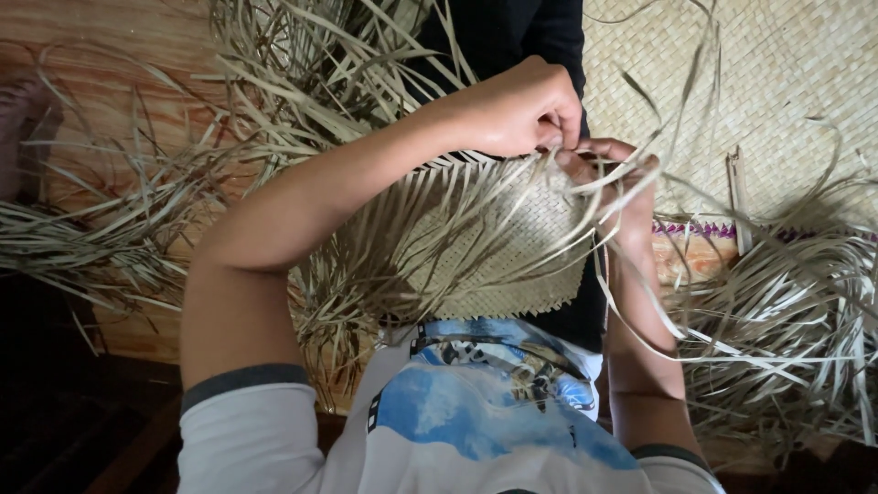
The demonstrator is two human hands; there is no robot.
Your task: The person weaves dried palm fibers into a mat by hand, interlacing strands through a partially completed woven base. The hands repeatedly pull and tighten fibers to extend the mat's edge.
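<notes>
A partly woven piece of dried pale leaf strips [512, 247] lies across my lap, its finished part a tight checker weave and its edges trailing long loose strips. My left hand [521, 110] is closed over the far edge of the weave, pinching strips there. My right hand [608, 165] meets it from the right, fingers curled on a strip at the same spot. Both forearms reach forward over the piece. Loose strips cover part of my right fingers.
A finished woven mat [777, 73] covers the floor at upper right, with a purple-trimmed edge [695, 229]. Heaps of loose strips lie at left [101, 229] and right [796, 311]. Wooden floor [101, 55] shows at upper left. A dark-clothed leg [512, 32] is ahead.
</notes>
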